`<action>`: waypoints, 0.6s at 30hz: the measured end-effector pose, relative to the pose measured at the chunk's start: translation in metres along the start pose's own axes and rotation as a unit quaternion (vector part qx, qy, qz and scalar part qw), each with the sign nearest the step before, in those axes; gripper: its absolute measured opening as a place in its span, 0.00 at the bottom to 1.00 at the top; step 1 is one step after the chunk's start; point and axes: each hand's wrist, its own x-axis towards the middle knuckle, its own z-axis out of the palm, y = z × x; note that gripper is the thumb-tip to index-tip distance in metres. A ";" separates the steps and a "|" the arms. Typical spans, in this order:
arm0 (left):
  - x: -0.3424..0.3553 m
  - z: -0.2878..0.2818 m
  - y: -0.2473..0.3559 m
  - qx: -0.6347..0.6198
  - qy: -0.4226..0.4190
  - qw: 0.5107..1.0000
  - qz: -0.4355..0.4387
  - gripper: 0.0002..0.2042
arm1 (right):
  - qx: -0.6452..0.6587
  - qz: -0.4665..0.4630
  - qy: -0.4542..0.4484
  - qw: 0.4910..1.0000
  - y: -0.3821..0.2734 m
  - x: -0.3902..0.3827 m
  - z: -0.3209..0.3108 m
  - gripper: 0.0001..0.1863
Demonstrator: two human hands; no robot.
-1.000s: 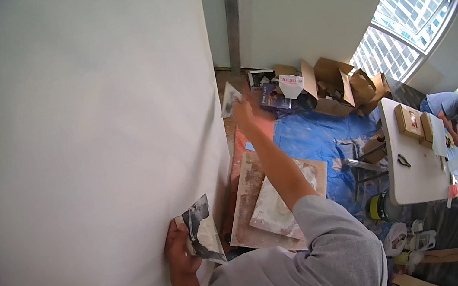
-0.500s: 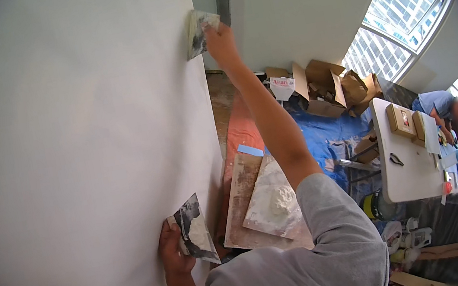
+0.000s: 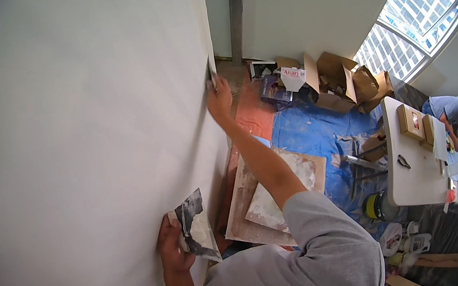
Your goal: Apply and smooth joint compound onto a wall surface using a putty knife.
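On the left, a large white wall (image 3: 76, 145) fills the view. My left hand (image 3: 172, 246) is closed around a wide putty knife (image 3: 197, 227), whose dark blade faces up and carries a patch of pale putty. Higher up, my right hand (image 3: 219, 99) grips a second putty knife (image 3: 212, 71) at the wall's right edge. That blade shows almost edge-on and appears to lie against the wall; how much putty it carries cannot be seen.
Putty-smeared boards (image 3: 263, 198) lie below my right arm on a blue tarp (image 3: 306, 129). Cardboard boxes (image 3: 333, 83) stand by the far wall. A white table (image 3: 398, 180) holds pliers (image 3: 403, 162) and boxes; another person (image 3: 446, 107) leans over its far side.
My right hand has come down and closer to the wall, its putty knife turning from broad side to edge-on. The left hand stays nearly in place with its knife. The view has shifted slightly.
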 end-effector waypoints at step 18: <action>-0.001 -0.001 -0.003 -0.004 0.016 0.999 0.037 0.14 | -0.044 0.116 -0.072 0.990 -0.123 0.130 -0.029 0.30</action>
